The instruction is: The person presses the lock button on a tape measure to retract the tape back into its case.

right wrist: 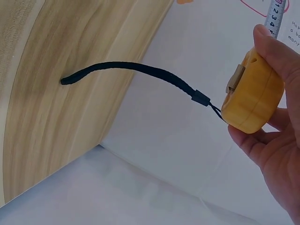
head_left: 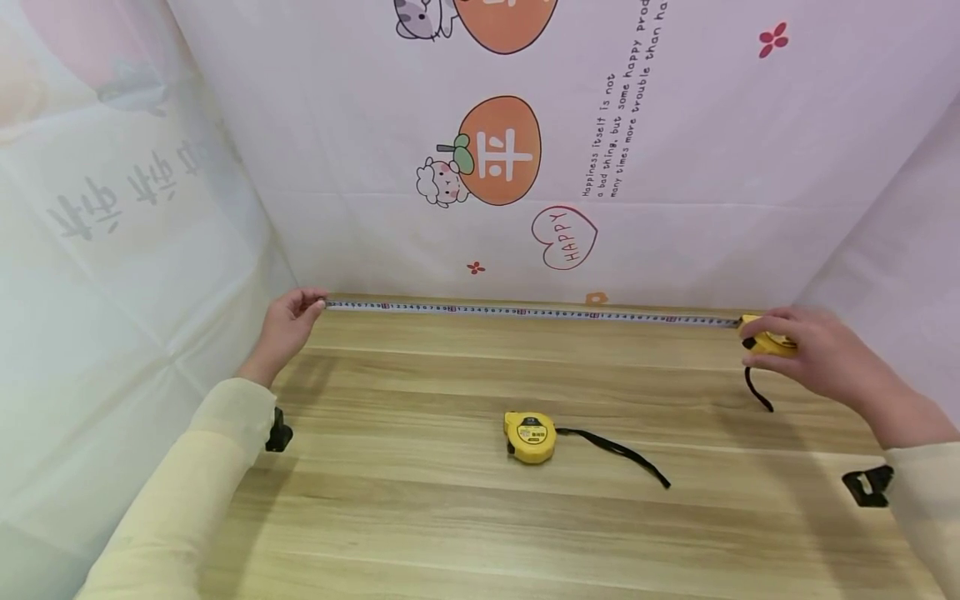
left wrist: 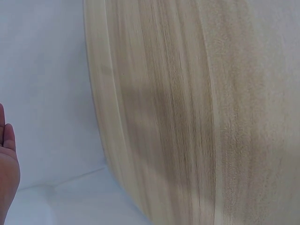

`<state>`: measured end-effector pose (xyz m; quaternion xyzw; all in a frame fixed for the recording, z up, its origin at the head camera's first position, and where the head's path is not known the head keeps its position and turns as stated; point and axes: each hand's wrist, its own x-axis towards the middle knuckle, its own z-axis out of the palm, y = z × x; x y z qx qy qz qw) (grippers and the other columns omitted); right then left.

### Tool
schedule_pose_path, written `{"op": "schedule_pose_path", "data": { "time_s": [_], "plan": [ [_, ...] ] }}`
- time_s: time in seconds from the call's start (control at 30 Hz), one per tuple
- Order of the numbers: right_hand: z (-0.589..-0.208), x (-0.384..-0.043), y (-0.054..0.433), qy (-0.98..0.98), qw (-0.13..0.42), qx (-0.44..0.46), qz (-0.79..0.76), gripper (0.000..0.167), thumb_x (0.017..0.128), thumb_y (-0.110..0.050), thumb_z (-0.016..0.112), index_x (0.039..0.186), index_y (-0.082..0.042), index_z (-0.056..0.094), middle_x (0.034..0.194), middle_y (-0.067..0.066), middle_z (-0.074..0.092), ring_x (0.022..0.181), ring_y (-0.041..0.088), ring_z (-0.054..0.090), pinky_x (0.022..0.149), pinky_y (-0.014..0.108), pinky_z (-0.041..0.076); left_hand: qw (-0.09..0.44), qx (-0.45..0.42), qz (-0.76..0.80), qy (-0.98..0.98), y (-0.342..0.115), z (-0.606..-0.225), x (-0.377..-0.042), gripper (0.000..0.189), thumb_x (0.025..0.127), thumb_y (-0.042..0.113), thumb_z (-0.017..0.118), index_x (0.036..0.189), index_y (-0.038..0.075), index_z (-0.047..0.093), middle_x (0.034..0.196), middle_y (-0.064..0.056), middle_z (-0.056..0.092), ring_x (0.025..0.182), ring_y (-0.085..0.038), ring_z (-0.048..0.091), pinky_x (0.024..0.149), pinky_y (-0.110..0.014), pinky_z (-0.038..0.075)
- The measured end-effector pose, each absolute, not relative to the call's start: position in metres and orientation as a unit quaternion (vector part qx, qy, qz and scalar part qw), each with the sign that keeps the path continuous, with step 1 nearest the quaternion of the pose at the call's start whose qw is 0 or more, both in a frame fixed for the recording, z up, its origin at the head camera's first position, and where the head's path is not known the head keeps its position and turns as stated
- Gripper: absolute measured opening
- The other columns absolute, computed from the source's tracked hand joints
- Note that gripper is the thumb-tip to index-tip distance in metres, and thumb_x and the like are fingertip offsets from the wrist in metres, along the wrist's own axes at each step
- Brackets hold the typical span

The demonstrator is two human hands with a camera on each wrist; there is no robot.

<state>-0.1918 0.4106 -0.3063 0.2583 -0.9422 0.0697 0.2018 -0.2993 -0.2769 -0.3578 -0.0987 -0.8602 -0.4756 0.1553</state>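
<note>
Near the table's back left corner, my left hand (head_left: 288, 323) pinches the free end of a white measuring blade (head_left: 487, 313), which stretches along the back edge. My right hand (head_left: 817, 350), at the back right, grips the yellow tape measure (head_left: 776, 343) that the blade comes out of. In the right wrist view, the thumb lies over the case (right wrist: 255, 96) beside the blade's mouth, and a black wrist strap (right wrist: 140, 69) hangs from the case. Only part of the left hand (left wrist: 7, 159) shows at the edge of the left wrist view, its fingertips cut off.
A second yellow tape measure (head_left: 531, 437) lies mid-table, its black strap (head_left: 615, 447) trailing right. The wooden table (head_left: 420, 517) meets a printed white cloth (head_left: 360, 225) at the back, with more cloth (head_left: 135, 275) at the left and right.
</note>
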Motion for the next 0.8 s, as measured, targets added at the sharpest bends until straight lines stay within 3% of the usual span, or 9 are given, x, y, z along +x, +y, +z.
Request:
{"op": "schedule_pose_path", "data": {
  "time_s": [0.3, 0.43, 0.57, 0.7, 0.8],
  "plan": [
    [-0.3107, -0.1975, 0.4111, -0.918, 0.243, 0.309, 0.052, 0.038, 0.06, -0.009, 0.089, 0.088, -0.02, 0.066, 0.087, -0.001, 0.064, 0.067, 0.011, 0.051, 0.056, 0.033, 0.043, 0.149, -0.095, -0.478, -0.86, -0.277, -0.3596, -0.3006, 0.031, 0.102, 0.02, 0.052, 0.119, -0.004, 0.059, 0.113, -0.016, 0.059, 0.098, -0.013, 0.051, 0.082, -0.02, 0.043],
    [-0.3112, -0.1988, 0.409, -0.905, 0.267, 0.327, 0.054, 0.037, 0.059, -0.01, 0.089, 0.086, -0.019, 0.066, 0.087, -0.001, 0.064, 0.066, 0.013, 0.052, 0.056, 0.031, 0.041, 0.142, -0.105, -0.479, -0.86, -0.2761, -0.3615, -0.3031, 0.031, 0.102, 0.021, 0.052, 0.119, -0.005, 0.059, 0.113, -0.017, 0.06, 0.098, -0.014, 0.052, 0.081, -0.022, 0.043],
    [-0.3072, -0.1952, 0.4047, -0.938, 0.213, 0.261, 0.085, 0.046, 0.066, -0.01, 0.088, 0.106, -0.008, 0.066, 0.097, 0.013, 0.066, 0.078, 0.029, 0.059, 0.065, 0.043, 0.045, 0.137, -0.108, -0.477, -0.862, -0.2757, -0.3628, -0.3044, 0.032, 0.103, 0.022, 0.051, 0.119, -0.004, 0.059, 0.113, -0.015, 0.06, 0.099, -0.013, 0.052, 0.083, -0.023, 0.043],
    [-0.3034, -0.1922, 0.4038, -0.966, 0.146, 0.175, 0.122, 0.069, 0.074, -0.02, 0.086, 0.13, 0.002, 0.051, 0.103, 0.022, 0.062, 0.085, 0.036, 0.057, 0.068, 0.051, 0.045, 0.139, -0.107, -0.474, -0.863, -0.2757, -0.3634, -0.3051, 0.031, 0.103, 0.023, 0.051, 0.119, -0.003, 0.059, 0.112, -0.014, 0.06, 0.099, -0.013, 0.052, 0.084, -0.025, 0.043],
    [-0.3028, -0.1922, 0.4041, -0.969, 0.13, 0.16, 0.133, 0.079, 0.074, -0.025, 0.087, 0.132, 0.011, 0.047, 0.109, 0.029, 0.059, 0.09, 0.039, 0.055, 0.072, 0.053, 0.044, 0.139, -0.107, -0.472, -0.864, -0.2752, -0.3624, -0.3042, 0.031, 0.103, 0.023, 0.051, 0.119, -0.003, 0.059, 0.112, -0.014, 0.06, 0.099, -0.013, 0.052, 0.084, -0.025, 0.042]
  ]
}}
